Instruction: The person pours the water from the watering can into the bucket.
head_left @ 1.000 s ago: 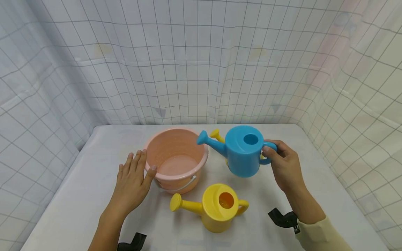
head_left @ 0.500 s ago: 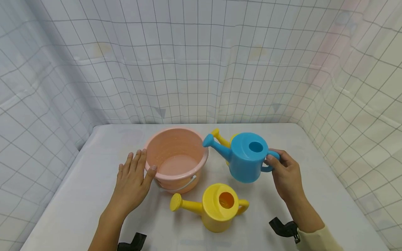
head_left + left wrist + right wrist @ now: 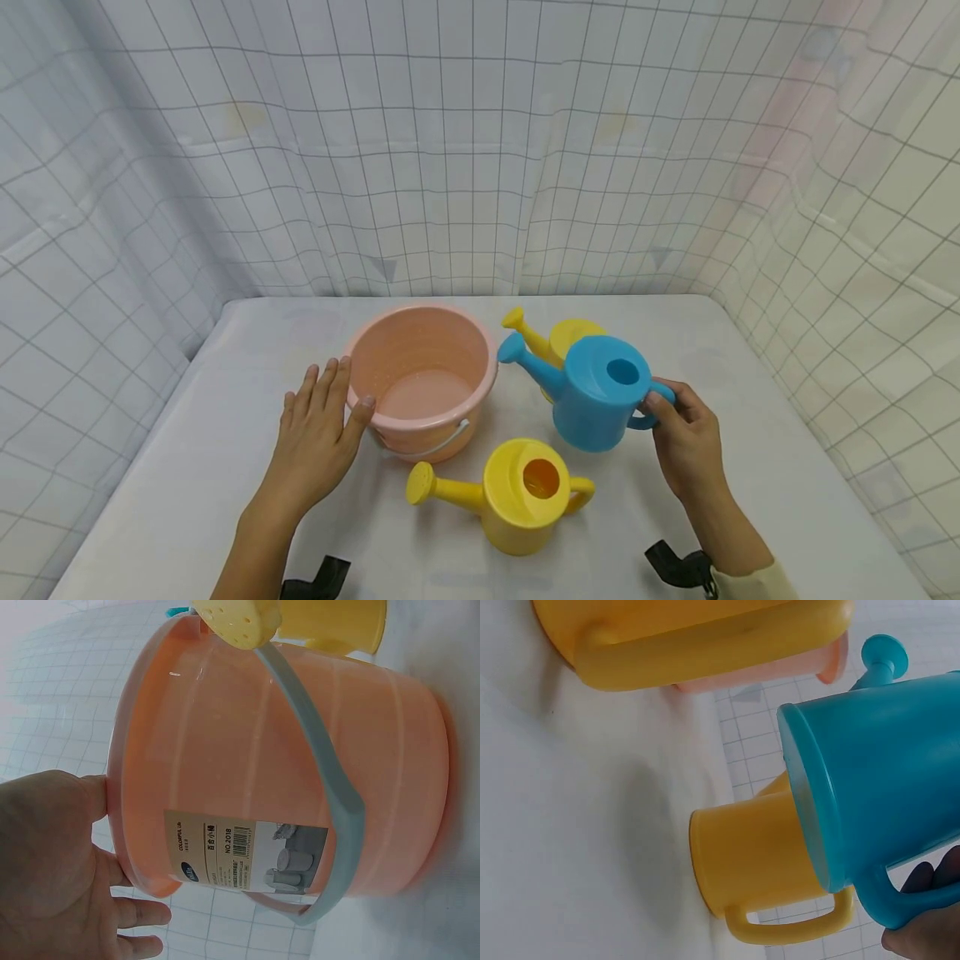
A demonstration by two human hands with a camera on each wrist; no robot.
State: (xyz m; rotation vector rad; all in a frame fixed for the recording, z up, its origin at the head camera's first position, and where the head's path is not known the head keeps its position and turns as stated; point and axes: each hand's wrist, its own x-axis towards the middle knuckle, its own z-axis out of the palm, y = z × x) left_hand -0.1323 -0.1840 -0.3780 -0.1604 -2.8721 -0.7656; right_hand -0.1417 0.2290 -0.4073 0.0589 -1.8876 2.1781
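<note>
My right hand (image 3: 686, 446) grips the handle of a blue watering can (image 3: 600, 396), its spout pointing left. In the right wrist view the blue can's base (image 3: 810, 799) hangs off the table. Straight fingers of my left hand (image 3: 318, 433) touch the near left rim of a pink bucket (image 3: 427, 429); the left wrist view shows the thumb against the rim and a label (image 3: 244, 851) on the bucket's side. One yellow watering can (image 3: 521, 500) stands in front of the bucket. Partly hidden behind the blue can is a second yellow watering can (image 3: 573, 332).
A white cloth covers the table (image 3: 187, 500). Grid-patterned curtains (image 3: 480, 167) enclose its back and sides. The bucket's grey handle (image 3: 330, 780) hangs down its near side. Black wrist straps (image 3: 678, 567) show at the bottom.
My right hand has carried the blue watering can down, nearer and a little to the right, uncovering more of the rear yellow can. My left hand and the bucket have stayed put.
</note>
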